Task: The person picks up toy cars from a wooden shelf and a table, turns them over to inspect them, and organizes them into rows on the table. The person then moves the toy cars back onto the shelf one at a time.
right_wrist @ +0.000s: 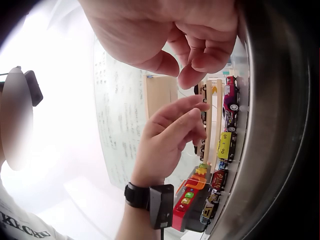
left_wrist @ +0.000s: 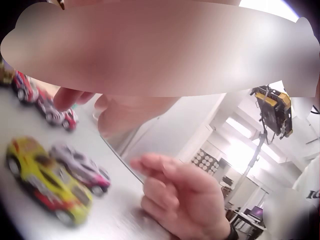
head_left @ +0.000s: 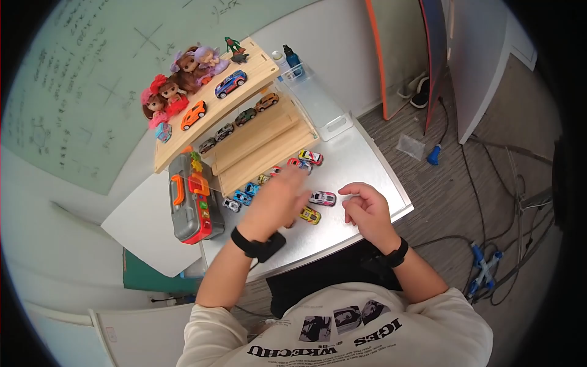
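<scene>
My left hand (head_left: 276, 202), somewhat blurred, hovers above the row of toy cars with its fingers extended; no object shows in it. In the right wrist view the same hand (right_wrist: 167, 137) has its fingers slightly bent. Right of it, my right hand (head_left: 370, 215) is in the air with loosely curled, empty fingers, beside a silver-and-pink car (head_left: 323, 197). Below that car stands a yellow car (head_left: 310, 215). A red-and-yellow car (head_left: 311, 157) and blue cars (head_left: 242, 197) belong to the row along the shelf's foot, partly hidden by my left hand.
A wooden shelf (head_left: 263, 61) bears dolls (head_left: 174, 95), an orange car (head_left: 194, 115) and a blue car (head_left: 230, 84), with more cars on its lower tier. To its left is a grey-and-red toy case (head_left: 191, 208). A clear bin (head_left: 335, 125) stands at the shelf's right.
</scene>
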Available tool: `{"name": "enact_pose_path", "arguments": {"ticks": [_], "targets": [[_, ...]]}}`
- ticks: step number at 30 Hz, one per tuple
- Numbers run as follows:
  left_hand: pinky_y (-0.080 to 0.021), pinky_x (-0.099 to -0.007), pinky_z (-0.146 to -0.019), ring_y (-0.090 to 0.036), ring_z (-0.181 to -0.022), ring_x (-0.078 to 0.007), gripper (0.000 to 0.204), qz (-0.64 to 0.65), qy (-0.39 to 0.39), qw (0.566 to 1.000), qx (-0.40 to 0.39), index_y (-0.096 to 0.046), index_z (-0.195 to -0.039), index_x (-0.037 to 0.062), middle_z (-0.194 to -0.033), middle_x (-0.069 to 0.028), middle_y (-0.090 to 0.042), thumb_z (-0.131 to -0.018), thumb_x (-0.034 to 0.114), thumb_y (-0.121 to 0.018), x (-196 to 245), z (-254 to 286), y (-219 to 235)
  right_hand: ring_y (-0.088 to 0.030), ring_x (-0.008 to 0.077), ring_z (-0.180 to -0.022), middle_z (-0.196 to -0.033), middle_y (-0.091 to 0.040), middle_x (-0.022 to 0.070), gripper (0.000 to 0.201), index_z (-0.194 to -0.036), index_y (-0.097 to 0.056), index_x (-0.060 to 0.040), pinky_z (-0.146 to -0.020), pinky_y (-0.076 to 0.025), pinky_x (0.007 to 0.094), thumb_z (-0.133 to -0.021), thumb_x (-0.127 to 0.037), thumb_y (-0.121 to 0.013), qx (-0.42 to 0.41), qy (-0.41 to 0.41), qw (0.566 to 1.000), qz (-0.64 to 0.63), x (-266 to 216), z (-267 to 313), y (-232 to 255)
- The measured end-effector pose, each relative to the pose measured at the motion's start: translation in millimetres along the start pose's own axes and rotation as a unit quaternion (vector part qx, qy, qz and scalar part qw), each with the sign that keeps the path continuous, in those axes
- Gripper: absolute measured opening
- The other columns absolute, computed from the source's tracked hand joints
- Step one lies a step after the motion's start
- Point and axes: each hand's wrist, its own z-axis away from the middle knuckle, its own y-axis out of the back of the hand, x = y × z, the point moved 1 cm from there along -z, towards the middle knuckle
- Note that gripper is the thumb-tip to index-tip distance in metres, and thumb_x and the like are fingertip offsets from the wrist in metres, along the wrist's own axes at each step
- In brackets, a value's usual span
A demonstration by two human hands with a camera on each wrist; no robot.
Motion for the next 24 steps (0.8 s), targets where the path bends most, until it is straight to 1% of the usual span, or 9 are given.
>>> {"name": "enact_pose_path", "arguments": {"ticks": [4,6,8,10,13,17,19,22,24], "targets": [[-0.056,-0.0516,-0.084,-0.066,-0.098,-0.0468,0.025,-0.176,0.189,0.962,0.092,-0.066,-0.11,-0.0051,-0.107,-0.0273,-0.067,-0.09,0.01,-0.067,-68.7,-3.0,45.6,-0.065,0.008,-0.066,-0.107,-0.065,0.0087,0.018,-0.111,-0.068,0.0056,-0.062,-0.055,0.0227,-0.093,0.008,-0.064,0.008,0.014,1.0,0.008,-2.2,-0.5,-5.7],[-0.057,-0.0538,-0.086,-0.067,-0.097,-0.0474,0.02,-0.258,0.26,0.924,0.111,-0.063,-0.103,-0.0061,-0.105,-0.0303,-0.067,-0.086,0.004,-0.063,-120.3,-1.7,57.2,-0.065,0.0078,-0.066,-0.105,-0.065,0.0083,0.018,-0.11,-0.068,0.0055,-0.061,-0.055,0.0226,-0.093,0.007,-0.064,0.003,0.015,1.0,0.003,-1.5,-0.7,-3.4],[-0.058,-0.0533,-0.087,-0.069,-0.099,-0.0467,0.02,-0.295,0.252,0.915,0.106,-0.062,-0.106,-0.0051,-0.106,-0.0297,-0.068,-0.087,0.003,-0.061,-165.0,4.9,62.2,-0.065,0.0076,-0.066,-0.104,-0.065,0.008,0.018,-0.11,-0.068,0.0055,-0.06,-0.054,0.0225,-0.093,0.007,-0.064,0.0,0.017,1.0,0.0,2.0,0.4,-1.5],[-0.063,-0.0495,-0.079,-0.073,-0.096,-0.0429,0.019,-0.373,0.285,0.88,0.074,-0.063,-0.108,-0.0015,-0.105,-0.0255,-0.069,-0.092,0.008,-0.06,-185.5,1.7,68.4,-0.064,0.0072,-0.066,-0.103,-0.065,0.008,0.015,-0.108,-0.069,0.0057,-0.059,-0.054,0.0224,-0.094,0.006,-0.064,-0.008,0.035,0.999,0.001,5.2,-0.7,-0.5],[-0.062,-0.0502,-0.084,-0.072,-0.098,-0.0439,0.02,-0.357,0.313,0.88,0.027,-0.063,-0.11,-0.0023,-0.109,-0.0266,-0.069,-0.092,0.008,-0.061,-207.6,-3.3,68.9,-0.064,0.0067,-0.066,-0.103,-0.065,0.008,0.013,-0.106,-0.069,0.0059,-0.059,-0.054,0.0223,-0.094,0.006,-0.064,-0.009,0.043,0.999,0.009,2.5,-0.2,-2.6],[-0.061,-0.0513,-0.085,-0.072,-0.098,-0.0449,0.021,-0.343,0.294,0.892,0.018,-0.062,-0.111,-0.0034,-0.112,-0.0277,-0.069,-0.092,0.007,-0.061,-221.2,-4.5,67.1,-0.064,0.0066,-0.066,-0.104,-0.065,0.0084,0.012,-0.104,-0.07,0.006,-0.059,-0.054,0.0222,-0.094,0.005,-0.064,-0.014,0.04,0.999,0.018,0.7,0.6,-2.3],[-0.06,-0.0521,-0.086,-0.071,-0.101,-0.0457,0.022,-0.356,0.253,0.898,0.059,-0.061,-0.112,-0.0054,-0.11,-0.0273,-0.069,-0.091,0.004,-0.062,-219.8,-1.8,66.2,-0.064,0.007,-0.066,-0.104,-0.066,0.0089,0.011,-0.103,-0.07,0.0061,-0.059,-0.054,0.0222,-0.094,0.005,-0.064,-0.022,0.046,0.998,0.033,2.1,0.9,-2.0],[-0.058,-0.0531,-0.089,-0.069,-0.105,-0.0458,0.025,-0.323,0.284,0.898,0.091,-0.059,-0.114,-0.0054,-0.108,-0.0277,-0.068,-0.091,0.002,-0.062,-208.4,4.5,62.9,-0.064,0.0074,-0.066,-0.105,-0.067,0.0095,0.01,-0.102,-0.07,0.0062,-0.059,-0.054,0.0222,-0.094,0.006,-0.064,-0.016,0.053,0.998,0.033,-1.4,2.0,-4.1],[-0.057,-0.0534,-0.089,-0.067,-0.106,-0.0465,0.025,-0.288,0.288,0.908,0.1,-0.058,-0.115,-0.0047,-0.108,-0.0277,-0.067,-0.091,0.001,-0.063,-155.3,16.3,66.9,-0.065,0.0076,-0.066,-0.105,-0.067,0.0097,0.01,-0.102,-0.07,0.0062,-0.059,-0.054,0.0221,-0.094,0.006,-0.064,-0.016,0.051,0.998,0.031,-2.4,1.9,-4.5]]}}
